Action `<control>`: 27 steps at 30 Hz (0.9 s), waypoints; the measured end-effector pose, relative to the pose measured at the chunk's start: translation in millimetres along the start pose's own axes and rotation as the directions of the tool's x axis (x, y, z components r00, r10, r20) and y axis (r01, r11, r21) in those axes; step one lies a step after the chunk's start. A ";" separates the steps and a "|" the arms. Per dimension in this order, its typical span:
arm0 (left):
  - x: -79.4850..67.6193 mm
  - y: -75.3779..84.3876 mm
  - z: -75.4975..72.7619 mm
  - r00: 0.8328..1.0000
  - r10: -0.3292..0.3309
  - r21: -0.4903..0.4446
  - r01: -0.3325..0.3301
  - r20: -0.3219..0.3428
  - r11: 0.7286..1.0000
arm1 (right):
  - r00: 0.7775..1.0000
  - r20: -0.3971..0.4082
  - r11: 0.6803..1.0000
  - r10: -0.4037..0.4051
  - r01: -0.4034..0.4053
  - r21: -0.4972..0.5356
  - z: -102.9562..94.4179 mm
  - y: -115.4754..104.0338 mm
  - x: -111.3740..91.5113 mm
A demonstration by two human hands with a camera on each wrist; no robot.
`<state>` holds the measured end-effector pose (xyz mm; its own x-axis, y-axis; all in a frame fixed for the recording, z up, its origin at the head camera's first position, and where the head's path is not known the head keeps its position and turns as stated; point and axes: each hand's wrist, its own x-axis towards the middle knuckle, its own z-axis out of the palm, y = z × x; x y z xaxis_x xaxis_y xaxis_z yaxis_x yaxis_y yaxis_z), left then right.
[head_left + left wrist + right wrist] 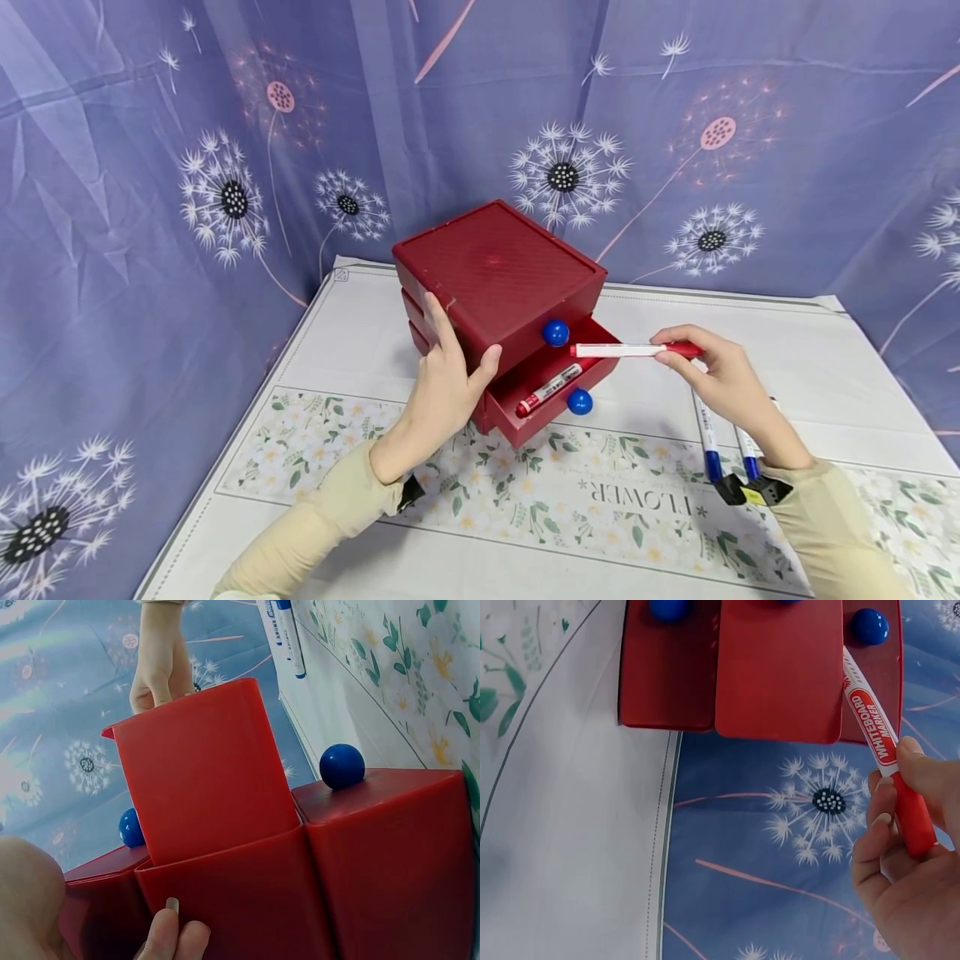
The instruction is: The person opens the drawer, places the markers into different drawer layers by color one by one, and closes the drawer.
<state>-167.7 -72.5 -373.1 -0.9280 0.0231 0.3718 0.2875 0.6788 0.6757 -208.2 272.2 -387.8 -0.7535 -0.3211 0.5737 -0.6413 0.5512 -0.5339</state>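
Note:
A dark red drawer cabinet (495, 258) with blue round knobs stands on the table. Its middle drawer (555, 425) is pulled out, and a red-capped marker (551, 389) lies inside. My left hand (442, 383) rests on the cabinet's left side, fingers extended and thumb apart near the front edge; in the left wrist view its fingertips (165, 930) touch the cabinet wall. My right hand (712, 371) pinches a red whiteboard marker (618, 350) by its red end between thumb and fingers. That marker is held roughly level above the open drawer's right part, its far tip near the top drawer's blue knob (556, 333).
Two blue-capped markers, one of them a white-bodied marker (707, 433), lie on the table beneath my right forearm, partly hidden. A white cloth with a floral band (480, 500) covers the table. A blue-purple dandelion curtain (450, 125) hangs behind and to the left.

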 end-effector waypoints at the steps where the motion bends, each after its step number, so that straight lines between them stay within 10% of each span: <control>1: 0.1 0.1 0.1 1.000 0.001 0.003 -0.001 -0.001 1.000 | 1.000 0.002 1.000 -0.001 0.001 0.013 1.3 -0.4 1.0; 17: 0.2 -0.9 0.4 1.000 -0.013 -0.005 0.013 0.010 1.000 | 0.999 0.047 0.953 -0.015 0.000 0.302 22.5 -9.2 13.9; 27: -0.7 -0.4 0.7 1.000 -0.009 -0.004 0.009 -0.004 1.000 | 0.988 0.143 0.965 0.065 -0.099 0.243 32.0 -14.0 14.8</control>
<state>-167.4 -72.3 -374.1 -0.9298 0.0141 0.3677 0.2799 0.6757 0.6819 -215.0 235.1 -391.8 -0.8066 -0.3910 0.4433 -0.5797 0.3763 -0.7227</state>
